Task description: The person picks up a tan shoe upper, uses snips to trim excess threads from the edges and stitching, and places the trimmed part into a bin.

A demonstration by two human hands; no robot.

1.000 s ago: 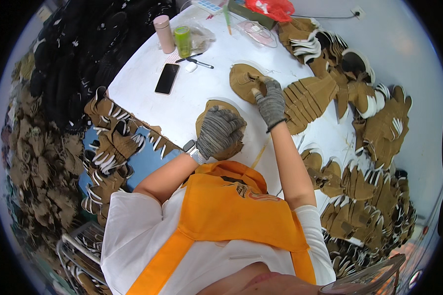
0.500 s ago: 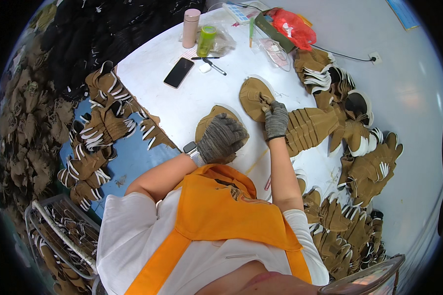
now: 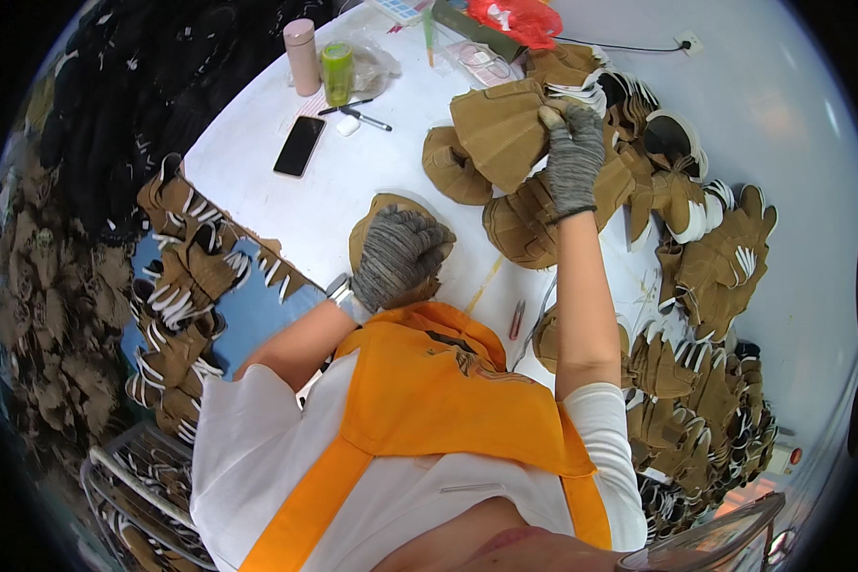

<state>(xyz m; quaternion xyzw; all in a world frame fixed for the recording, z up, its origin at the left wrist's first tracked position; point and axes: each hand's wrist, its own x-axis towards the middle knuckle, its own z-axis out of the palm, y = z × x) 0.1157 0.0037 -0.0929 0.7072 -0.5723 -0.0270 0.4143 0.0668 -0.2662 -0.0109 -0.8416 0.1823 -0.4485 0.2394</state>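
Observation:
My left hand (image 3: 400, 255), in a grey knit glove, lies over a brown shoe upper (image 3: 364, 229) on the white table, its fingers curled and together. The palm hides much of that piece. Farther right, my gloved right hand (image 3: 575, 162) pinches the edge of another brown shoe upper (image 3: 502, 132), which is lifted and spread out in front of the fingers. Beneath and beside it lie a smaller rounded brown upper (image 3: 453, 167) and a fanned row of uppers (image 3: 522, 227).
Piles of brown uppers with white edges (image 3: 720, 253) line the right side; more (image 3: 195, 272) hang over the table's left edge. Toward the back stand a pink bottle (image 3: 301, 57) and a green cup (image 3: 337, 74), near a phone (image 3: 298, 147) and pens (image 3: 365, 117). A red bag (image 3: 515, 19) sits behind.
My right hand has moved up and to the right and now lifts a brown upper. The left hand stays on its piece. The whole view has shifted slightly.

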